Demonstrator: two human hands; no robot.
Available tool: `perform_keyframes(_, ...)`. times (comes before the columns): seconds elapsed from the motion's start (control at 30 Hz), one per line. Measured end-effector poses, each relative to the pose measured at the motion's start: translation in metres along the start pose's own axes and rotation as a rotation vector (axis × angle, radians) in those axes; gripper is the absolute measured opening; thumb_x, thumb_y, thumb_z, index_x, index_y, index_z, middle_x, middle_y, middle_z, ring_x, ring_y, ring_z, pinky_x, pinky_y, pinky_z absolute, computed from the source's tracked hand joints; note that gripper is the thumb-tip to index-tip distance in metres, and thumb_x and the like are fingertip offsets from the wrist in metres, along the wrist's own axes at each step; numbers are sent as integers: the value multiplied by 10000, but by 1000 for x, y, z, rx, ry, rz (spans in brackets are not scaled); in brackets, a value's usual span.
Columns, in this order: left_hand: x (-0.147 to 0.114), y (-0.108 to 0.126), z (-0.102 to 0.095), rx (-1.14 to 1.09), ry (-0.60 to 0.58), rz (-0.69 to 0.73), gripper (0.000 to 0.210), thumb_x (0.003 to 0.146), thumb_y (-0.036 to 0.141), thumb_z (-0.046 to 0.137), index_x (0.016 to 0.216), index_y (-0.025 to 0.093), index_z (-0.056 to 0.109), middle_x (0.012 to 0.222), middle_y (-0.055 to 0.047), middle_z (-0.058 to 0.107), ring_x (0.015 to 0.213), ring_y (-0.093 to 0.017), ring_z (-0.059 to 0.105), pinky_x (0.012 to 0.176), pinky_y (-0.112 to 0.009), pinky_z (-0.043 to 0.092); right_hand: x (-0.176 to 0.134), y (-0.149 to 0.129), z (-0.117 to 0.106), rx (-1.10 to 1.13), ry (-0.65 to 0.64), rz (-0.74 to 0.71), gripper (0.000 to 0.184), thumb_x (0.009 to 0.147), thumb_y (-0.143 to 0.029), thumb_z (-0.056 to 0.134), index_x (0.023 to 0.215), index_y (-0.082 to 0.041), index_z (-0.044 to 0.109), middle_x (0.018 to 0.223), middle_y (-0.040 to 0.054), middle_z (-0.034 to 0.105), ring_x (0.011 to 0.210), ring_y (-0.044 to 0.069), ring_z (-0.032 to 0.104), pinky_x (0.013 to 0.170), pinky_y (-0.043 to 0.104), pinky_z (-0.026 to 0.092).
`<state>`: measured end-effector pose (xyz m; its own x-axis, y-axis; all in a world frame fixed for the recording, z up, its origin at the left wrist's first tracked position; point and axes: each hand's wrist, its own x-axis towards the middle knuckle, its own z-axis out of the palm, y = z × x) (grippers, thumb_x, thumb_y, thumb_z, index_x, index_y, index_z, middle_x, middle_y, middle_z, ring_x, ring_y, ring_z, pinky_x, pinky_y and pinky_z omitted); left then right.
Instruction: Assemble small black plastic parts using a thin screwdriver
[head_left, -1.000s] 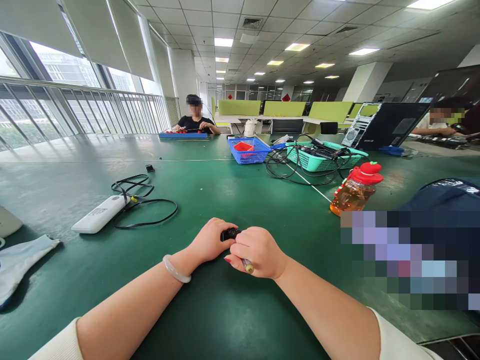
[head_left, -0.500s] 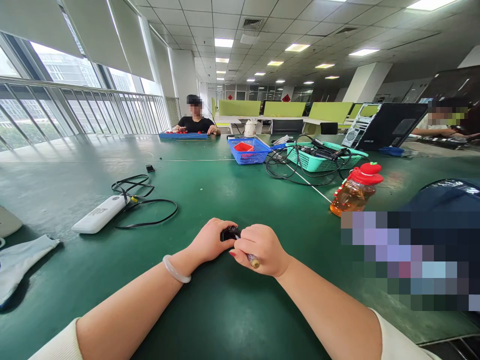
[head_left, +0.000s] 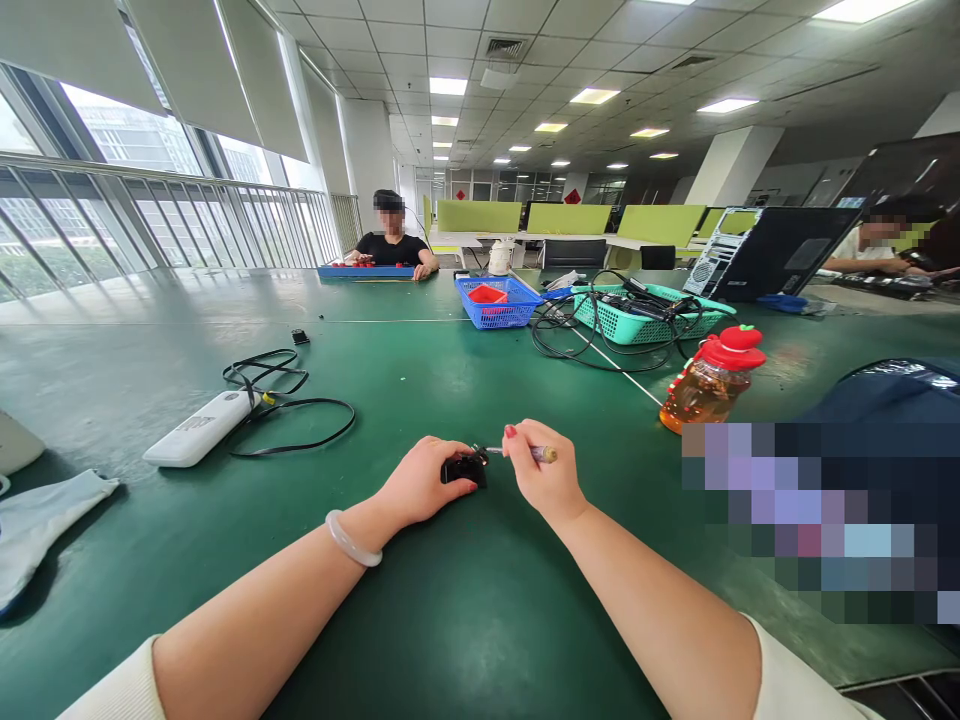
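My left hand [head_left: 427, 480] is closed around a small black part [head_left: 465, 468] on the green tabletop [head_left: 457, 620], fingers behind it and thumb in front. What kind of part it is cannot be made out. My right hand [head_left: 546, 470] grips a screwdriver [head_left: 543, 454] by its translucent handle with a gold-coloured end. The thin metal shaft points left and its tip is at the part's upper right edge; whether they touch is unclear.
To the left lie a white power bank [head_left: 202, 430], a black cable [head_left: 330, 403] and a pale cloth [head_left: 52, 520]. On the right stands a red-lidded bottle [head_left: 709, 385]. Farther back are a blue basket [head_left: 499, 310], a green basket [head_left: 637, 325] with cables, and a seated person [head_left: 394, 245].
My right hand has moved up and to the right with the screwdriver, which now lies nearly level. More of the black part shows. My left hand stays in place.
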<state>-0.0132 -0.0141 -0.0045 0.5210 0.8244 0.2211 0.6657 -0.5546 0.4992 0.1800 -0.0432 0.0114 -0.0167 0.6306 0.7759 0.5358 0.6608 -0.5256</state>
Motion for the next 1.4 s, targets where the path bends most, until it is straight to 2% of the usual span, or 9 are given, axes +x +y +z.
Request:
perform_keyframes(0.2,-1,4,-3,-5,-34,4,348,794,396,683,1111,252,684,1056,-34,722,1024,-263,610,930,-399,478,7,9,-1,36,138,353,544,959,-480,394,489,-207,424,447,-24,371,435,121,369,462,269,293)
perform_keyframes(0.27,-1,4,-4,-3,-35,1,344,797,389,681,1111,248,682,1056,-32,720,1027,-261,605,932,-400,475,9,7,-2,56,173,401,543,949,-496,395,490,-209,426,442,-26,353,428,120,354,452,271,280)
perform_keyframes(0.33,-2,4,-3,-2,-29,2,334,795,381,686,1101,246,682,1055,-27,720,1030,-257,602,939,-400,470,8,4,-2,104,153,390,537,942,-501,402,493,-207,422,458,-23,363,444,119,362,461,267,289)
perform_keyframes(0.57,-1,2,-2,2,-15,27,297,791,373,691,1061,251,689,998,-17,725,978,-238,616,910,-379,480,0,0,10,159,-86,326,526,946,-489,385,510,-197,415,502,-17,410,499,113,386,514,257,311)
perform_keyframes(0.77,-1,1,-2,5,-20,35,309,791,376,693,1069,241,684,1020,-25,724,993,-242,614,933,-395,478,0,9,13,187,-167,415,525,944,-517,372,529,-199,419,510,-24,392,503,116,385,509,257,295)
perform_keyframes(0.93,-1,-2,0,2,-16,56,405,758,354,738,1136,230,664,1091,-42,712,1064,-255,597,980,-409,463,2,6,9,156,-237,380,515,951,-508,380,546,-196,434,518,-28,390,517,114,381,520,257,285)
perform_keyframes(1.03,-1,-3,0,9,-13,62,418,765,347,737,1159,229,659,1079,-46,714,1053,-255,600,969,-414,472,2,3,7,134,-228,368,514,948,-499,396,536,-194,438,509,-27,392,511,112,376,516,260,280)
perform_keyframes(1.23,-1,-3,1,32,-9,53,412,768,336,743,1158,230,658,1076,-45,718,1045,-254,605,965,-415,473,4,-1,3,227,-107,369,557,951,-513,383,494,-197,410,481,-20,381,488,113,377,509,264,298)
perform_keyframes(1.4,-1,-5,2,31,-4,60,410,770,358,738,1155,242,658,1062,-42,721,1029,-254,612,943,-409,481,3,-2,4,241,-194,342,549,960,-504,373,506,-196,401,489,-24,359,492,110,354,506,267,283)
